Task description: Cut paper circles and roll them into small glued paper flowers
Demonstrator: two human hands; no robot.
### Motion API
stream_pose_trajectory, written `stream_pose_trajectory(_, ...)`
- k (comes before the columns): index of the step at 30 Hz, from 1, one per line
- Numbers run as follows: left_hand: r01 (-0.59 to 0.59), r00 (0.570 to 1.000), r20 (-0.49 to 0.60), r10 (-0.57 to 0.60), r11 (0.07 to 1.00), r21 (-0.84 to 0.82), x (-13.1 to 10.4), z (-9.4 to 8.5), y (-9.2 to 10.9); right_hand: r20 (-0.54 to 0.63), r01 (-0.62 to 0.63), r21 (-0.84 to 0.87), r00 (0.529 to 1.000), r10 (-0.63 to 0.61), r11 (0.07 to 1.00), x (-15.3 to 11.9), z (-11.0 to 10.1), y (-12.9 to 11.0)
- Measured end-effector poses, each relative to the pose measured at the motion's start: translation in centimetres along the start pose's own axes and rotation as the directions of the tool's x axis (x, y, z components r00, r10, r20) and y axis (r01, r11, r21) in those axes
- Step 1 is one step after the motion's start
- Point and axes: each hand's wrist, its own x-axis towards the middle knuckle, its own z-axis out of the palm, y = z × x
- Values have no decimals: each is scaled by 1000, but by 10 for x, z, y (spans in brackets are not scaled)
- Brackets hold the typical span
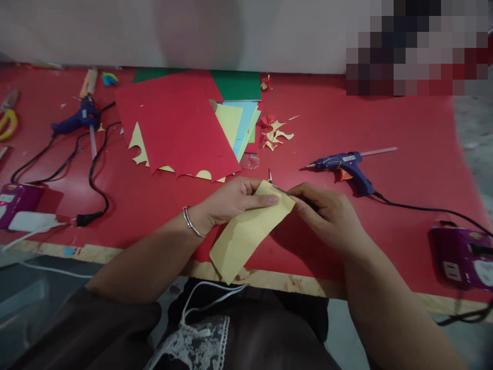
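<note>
My left hand [241, 198] pinches a strip of pale yellow paper [246, 231], thumb on top and fingers behind. The paper slants down toward the table's front edge. At its upper right end, my right hand [327, 210] is closed around scissors [282, 190]; a thin dark blade shows along the paper's top edge, while the handles are hidden in the fingers. Behind the paper, a thin blue object [270, 176] pokes out, its kind unclear. Beyond my hands lies a large red sheet [181, 123] over yellow, blue and green sheets.
A blue glue gun [352, 167] lies to the right, its cord running toward a purple power box [464, 257]. Another glue gun [79, 117] and a second purple box [25, 203] are at left, with yellow-handled pliers [8, 121]. Yellow paper scraps [276, 134] lie near the stack.
</note>
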Motion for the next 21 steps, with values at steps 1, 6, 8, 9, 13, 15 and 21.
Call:
stream_pose_trajectory(1, 2, 1000, 2, -2, 1000, -2, 0, 0, 0, -4, 1, 4, 1000, -1, 1000, 0, 0, 0)
stream_pose_trajectory(6, 7, 1000, 16, -7, 1000, 0, 0, -1, 0, -8, 9, 6, 1000, -9, 1000, 0, 0, -2)
stream_pose_trajectory(8, 3, 1000, 20, -3, 1000, 3, 0, -1, 0, 0, 20, 3, 1000, -20, 1000, 0, 0, -1)
stream_pose_trajectory(9, 1, 1000, 22, -1, 1000, 2, 0, -1, 0, 1, 23, 0, 1000, -23, 1000, 0, 0, -1)
stream_pose_trajectory(13, 2, 1000, 21, -2, 1000, -1, 0, -1, 1, -4, 30, -12, 1000, -30, 999, -1, 0, 1)
stream_pose_trajectory(15, 3, 1000, 18, -3, 1000, 1, 0, -1, 1, 0, 33, -13, 999, -33, 999, -1, 1, 3)
stream_pose_trajectory(21, 11, 999, 33, -11, 1000, 1, 0, -1, 1, 5, 40, 4, 999, -40, 999, -1, 0, 2)
